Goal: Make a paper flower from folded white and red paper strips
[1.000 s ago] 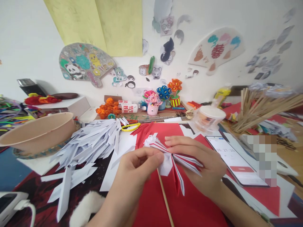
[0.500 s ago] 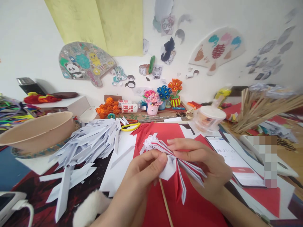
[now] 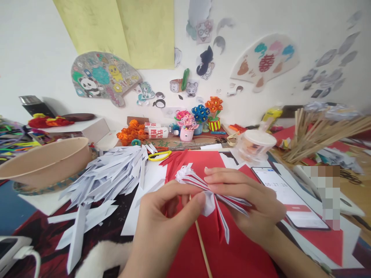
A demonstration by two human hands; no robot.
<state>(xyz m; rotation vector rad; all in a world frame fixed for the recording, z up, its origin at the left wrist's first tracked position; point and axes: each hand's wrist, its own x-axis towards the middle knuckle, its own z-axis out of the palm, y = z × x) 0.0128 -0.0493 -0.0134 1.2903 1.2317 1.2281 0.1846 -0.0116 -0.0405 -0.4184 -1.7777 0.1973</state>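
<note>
Between my two hands is a folded paper piece [image 3: 218, 216], white with red layers, fanned out in narrow pleats and curled at its upper left end. My left hand [image 3: 171, 212] pinches a white flap of it between thumb and forefinger. My right hand [image 3: 246, 200] is wrapped round its far side, fingers along the pleats and the thumb hidden. A thin wooden stick [image 3: 203, 247] slants down below the piece; its upper end is hidden behind my left hand. Red paper sheets [image 3: 243, 251] lie underneath.
At left is a heap of folded white paper strips [image 3: 113, 173] beside a beige bowl [image 3: 46, 158]. Yellow-handled scissors [image 3: 160, 155] lie behind. A phone [image 3: 290, 200] with a timer lies at right, near a lidded cup [image 3: 257, 144] and bundled wooden sticks [image 3: 319, 131].
My left hand's thumb and fingers have shifted on the paper piece, with the wrist swung slightly left. My right hand has closed a little further over the pleats.
</note>
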